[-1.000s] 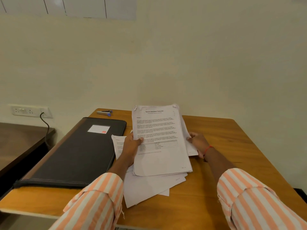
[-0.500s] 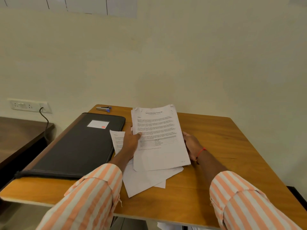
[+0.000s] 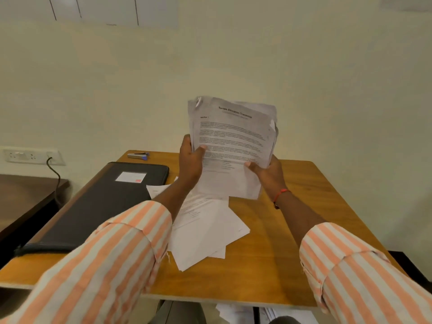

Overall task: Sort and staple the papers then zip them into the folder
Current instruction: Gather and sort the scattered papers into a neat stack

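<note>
The left hand point(image 3: 190, 161) grips the left edge of a stack of papers point(image 3: 233, 141), thumb laid across the printed front and fingers curled round behind. The right hand point(image 3: 266, 173) holds the same stack at its lower right edge, thumb on the front, fingers hidden behind the sheets. Between them the stack stands nearly upright in the air above the bench point(image 3: 268, 253), clear of it, printed face to the camera. The top page carries a bold heading and blocks of text too blurred to read, and its upper corners are curled and uneven. A red thread point(image 3: 279, 197) circles the right wrist, and both forearms come out of orange-and-white striped sleeves point(image 3: 121, 253)

Just below the held stack, loose sheets point(image 3: 210, 235) lie fanned and overlapping on the wooden bench, some printed, some blank. To their left a black folder point(image 3: 100, 206) lies flat and closed along the bench's left side, with a white label point(image 3: 131, 177) bearing a red mark on its cover. Beyond the folder, near the far edge of the bench, sits a small stapler point(image 3: 138, 155) with a blue end, apart from the papers. On the wall to the left a wall socket point(image 3: 30, 156) has a dark cable point(image 3: 55, 176) plugged in and hanging down. More white sheets point(image 3: 238, 313) show beneath the near edge of the bench
</note>
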